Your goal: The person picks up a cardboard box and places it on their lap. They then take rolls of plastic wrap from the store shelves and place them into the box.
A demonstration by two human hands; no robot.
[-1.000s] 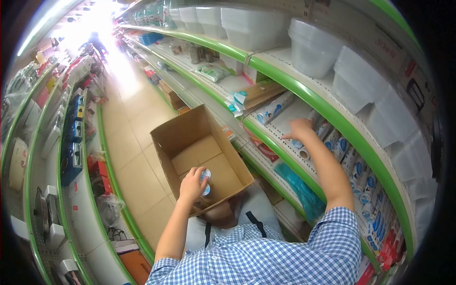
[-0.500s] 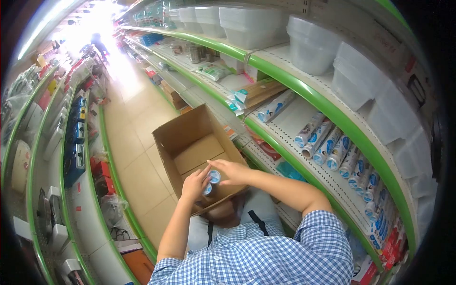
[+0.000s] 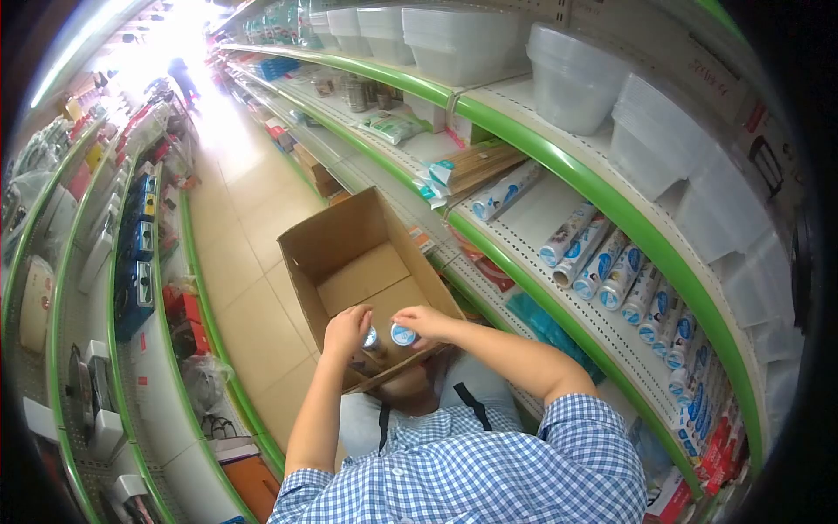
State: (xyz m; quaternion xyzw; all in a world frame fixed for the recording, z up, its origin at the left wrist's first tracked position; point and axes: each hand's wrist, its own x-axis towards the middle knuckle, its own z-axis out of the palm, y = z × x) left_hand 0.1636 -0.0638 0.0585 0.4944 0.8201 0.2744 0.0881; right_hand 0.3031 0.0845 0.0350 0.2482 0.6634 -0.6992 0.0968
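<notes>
An open cardboard box [image 3: 353, 225] stands in front of my lap, and both my hands are over its near end. My left hand [image 3: 348, 330] is closed about the upper part of a wrapped roll [image 3: 370, 338], which stands upright near the left wall. In my right hand [image 3: 426, 326] is a second wrapped roll [image 3: 402, 334], its round blue-and-white end facing up. My fingers hide part of both rolls, and the lower part of the second cannot be made out.
On the right shelf lie several similar wrapped rolls [image 3: 596, 253], beside a bundle of wooden sticks [image 3: 478, 168]. Clear plastic bins [image 3: 569, 80] line the shelf above. A tiled aisle [image 3: 237, 218] runs ahead to a distant person [image 3: 181, 80]. Boxed goods [image 3: 138, 295] stand on the left shelves.
My hands have moved apart. The two rolls, close together before, now stand separated, one at each hand. My right hand's fingers have come onto the right roll.
</notes>
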